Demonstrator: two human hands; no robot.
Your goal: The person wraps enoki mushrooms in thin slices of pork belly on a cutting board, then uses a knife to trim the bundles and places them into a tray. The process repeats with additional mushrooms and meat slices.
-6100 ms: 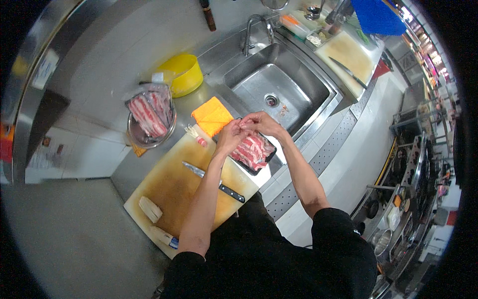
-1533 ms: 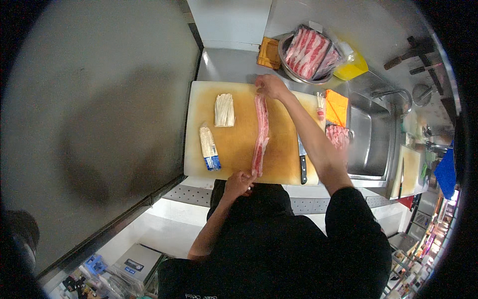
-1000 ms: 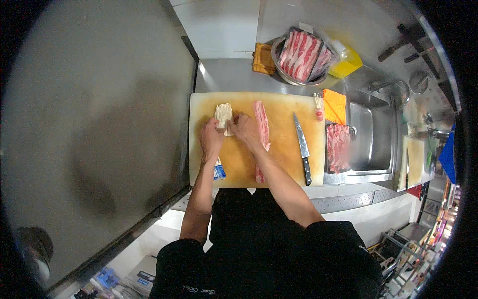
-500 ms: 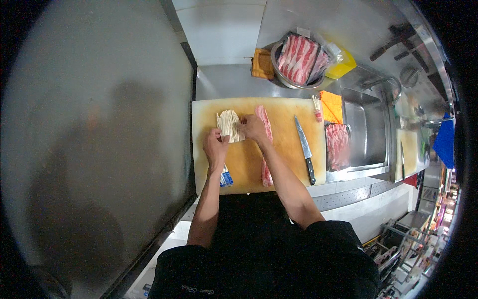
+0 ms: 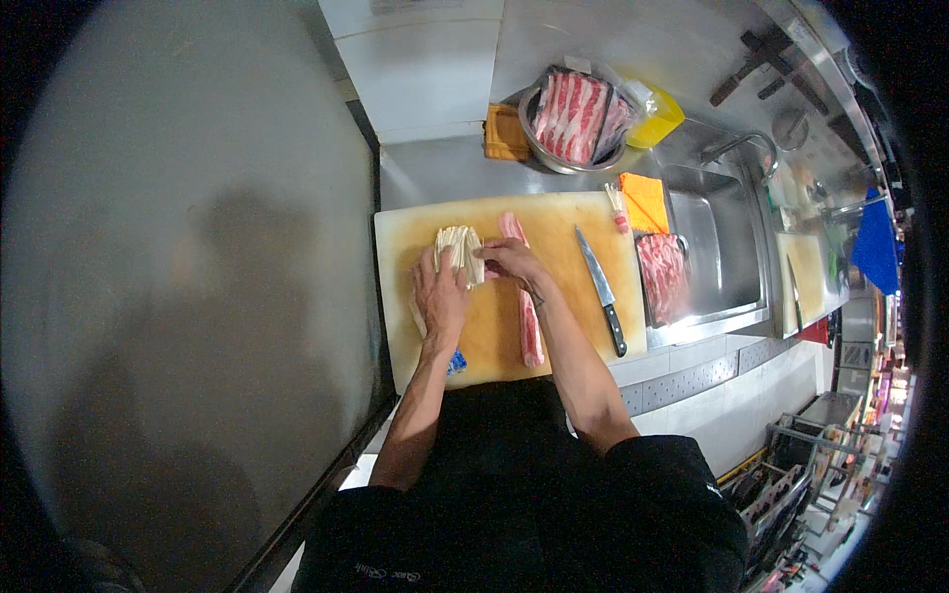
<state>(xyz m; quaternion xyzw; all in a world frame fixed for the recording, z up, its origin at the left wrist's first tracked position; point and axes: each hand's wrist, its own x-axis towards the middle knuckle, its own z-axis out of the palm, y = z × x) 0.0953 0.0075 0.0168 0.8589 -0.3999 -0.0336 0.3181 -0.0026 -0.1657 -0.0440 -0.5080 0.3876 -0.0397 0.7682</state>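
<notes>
1. kitchen counter [image 5: 435, 170] of shiny metal, with a sink [image 5: 717, 222] at the right and a big cutting board [image 5: 573, 341] near the middle.
2. white mushrooms [image 5: 458, 246] in a bunch on the left part of the board.
3. left hand [image 5: 442, 294] and right hand [image 5: 510, 261] clamped on the bunch from either side, with mushrooms between.
4. strip of pink meat [image 5: 530, 333] just to the right, partly under the right arm [image 5: 578, 366].
5. knife [image 5: 597, 280] farther right, with black handle pointing near.
6. metal bowl [image 5: 542, 155] of packed meat [image 5: 571, 114] at the far side.
</notes>
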